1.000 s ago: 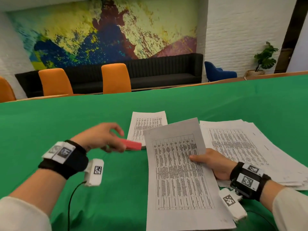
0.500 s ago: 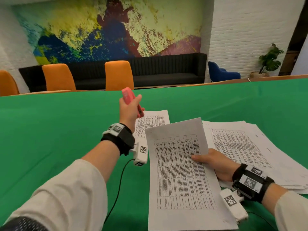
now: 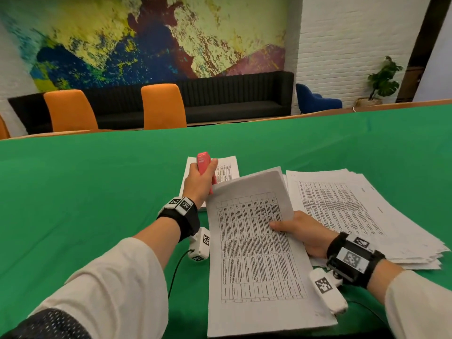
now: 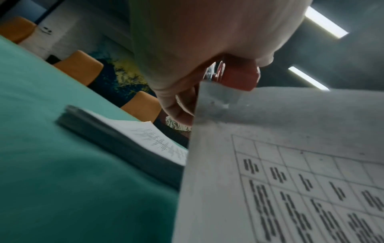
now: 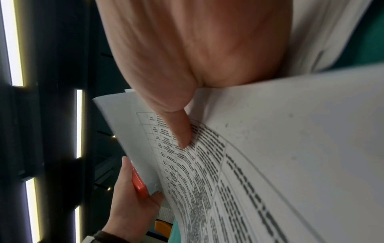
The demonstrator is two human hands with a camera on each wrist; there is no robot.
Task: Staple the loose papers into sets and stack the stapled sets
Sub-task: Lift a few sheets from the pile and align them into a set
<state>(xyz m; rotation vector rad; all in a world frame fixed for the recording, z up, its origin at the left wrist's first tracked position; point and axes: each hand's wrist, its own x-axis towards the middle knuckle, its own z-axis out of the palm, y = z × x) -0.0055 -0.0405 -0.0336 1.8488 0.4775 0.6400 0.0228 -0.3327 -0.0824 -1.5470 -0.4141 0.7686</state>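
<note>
**Desk:** Beside the stapled stack (image 3: pixel 226 167) on the green table (image 3: pixel 97 192), where do you stand?

**Field:** Your left hand (image 3: pixel 199 185) is curled round the pink stapler (image 3: pixel 204 165), its nose meeting the far left corner of the paper set (image 3: pixel 254 253). Your right hand (image 3: pixel 302 232) pinches that set at its right edge, thumb on top, lifting it off the cloth.

**Desk:** How much is done?

**Field:** By my reading, some: a short pile lies just beyond the stapler. Right of the held set, a larger heap of loose sheets (image 3: pixel 354 211) waits, fanned and uneven, so most of the work looks left. This set's staple appears not yet driven; I cannot tell for sure.

**Desk:** Which way does the stapler point?

**Field:** Its long axis runs nearly upright, rear end up and away from you, mouth down at the corner. The set's long axis runs from you toward the stack, leaning slightly left.
</note>
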